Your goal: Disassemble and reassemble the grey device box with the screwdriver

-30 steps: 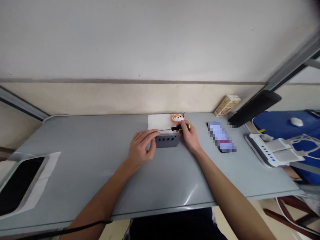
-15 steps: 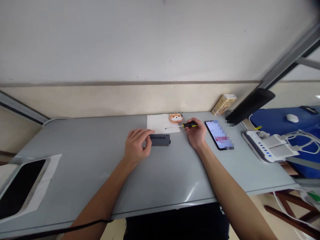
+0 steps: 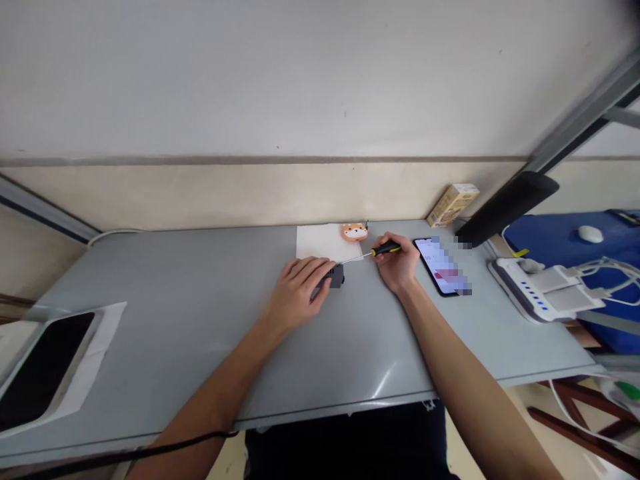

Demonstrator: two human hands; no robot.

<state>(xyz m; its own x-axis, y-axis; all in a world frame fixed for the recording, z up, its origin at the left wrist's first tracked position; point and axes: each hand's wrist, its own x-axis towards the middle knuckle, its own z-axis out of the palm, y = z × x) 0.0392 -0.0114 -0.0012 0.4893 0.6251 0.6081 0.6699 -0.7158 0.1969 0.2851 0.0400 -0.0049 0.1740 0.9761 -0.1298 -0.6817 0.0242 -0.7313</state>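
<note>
A dark grey slotted box lies on the grey table, mostly covered by my left hand. The fingers of that hand curl over the box's top and the thumb presses its near side. In my right hand is a screwdriver with a black and yellow handle, gripped between thumb and fingers. Its thin metal shaft points left, and the tip is at the top right part of the box; whether it touches cannot be made out. Behind the box lies a white sheet of paper.
An orange animal-face case sits at the paper's back right corner. Right of my right hand lies a lit phone, then a white power strip. A carton and black cylinder stand behind. A dark-screened device is far left.
My left hand has slid right along the box and now covers most of it. The screwdriver tip has come down from over the paper to the box's top.
</note>
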